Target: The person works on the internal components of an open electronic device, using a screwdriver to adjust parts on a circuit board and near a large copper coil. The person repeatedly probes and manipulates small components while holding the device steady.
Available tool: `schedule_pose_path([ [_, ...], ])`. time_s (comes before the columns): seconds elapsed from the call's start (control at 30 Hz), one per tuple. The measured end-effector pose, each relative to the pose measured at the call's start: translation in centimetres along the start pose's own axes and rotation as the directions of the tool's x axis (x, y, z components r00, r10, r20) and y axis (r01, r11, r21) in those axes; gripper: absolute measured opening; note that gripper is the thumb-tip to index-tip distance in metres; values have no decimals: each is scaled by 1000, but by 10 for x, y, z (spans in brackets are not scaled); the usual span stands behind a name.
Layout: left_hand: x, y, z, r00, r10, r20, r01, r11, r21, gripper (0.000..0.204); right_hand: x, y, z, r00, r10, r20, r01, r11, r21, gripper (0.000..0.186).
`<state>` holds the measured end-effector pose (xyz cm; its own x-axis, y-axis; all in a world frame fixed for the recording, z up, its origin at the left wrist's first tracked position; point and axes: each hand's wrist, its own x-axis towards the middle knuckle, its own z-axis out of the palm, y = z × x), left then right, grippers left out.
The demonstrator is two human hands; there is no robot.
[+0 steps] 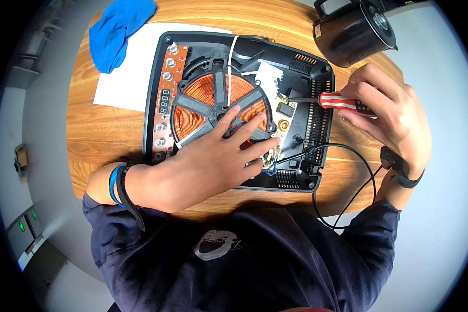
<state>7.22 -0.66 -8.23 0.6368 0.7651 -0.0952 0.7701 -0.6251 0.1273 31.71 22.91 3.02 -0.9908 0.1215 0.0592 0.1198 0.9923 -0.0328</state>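
Observation:
An opened induction cooker lies on the table, its black housing [295, 79] showing a round copper coil [195, 93] on a black spoked frame. My left hand [218, 148] is spread flat over the coil's lower part and the edge of the circuit board, fingers apart, gripping nothing. In my right hand [385, 106] is a screwdriver [338, 101] with a red and white striped handle. Its shaft points left over the housing's slotted side, the tip near a black component on the pale circuit board [291, 109]. Whether the tip touches anything cannot be made out.
A brown control board [166, 86] with a small display runs along the housing's left side. A black power cord [372, 174] loops off the right. A dark kettle [348, 36] stands at the back right. White paper [119, 88] and a blue cloth [114, 34] lie at the back left.

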Motion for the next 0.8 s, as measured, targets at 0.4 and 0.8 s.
schedule_pose_path([
  [0.4,-1,-7,-1,991,22,-134,-28,999,-40,37,-6,1,-5,992,97,-82,-88,990,107,29],
  [0.8,6,-44,-18,766,-508,-395,109,708,-698,40,-16,-24,8,918,3,-397,50,991,122,41],
])
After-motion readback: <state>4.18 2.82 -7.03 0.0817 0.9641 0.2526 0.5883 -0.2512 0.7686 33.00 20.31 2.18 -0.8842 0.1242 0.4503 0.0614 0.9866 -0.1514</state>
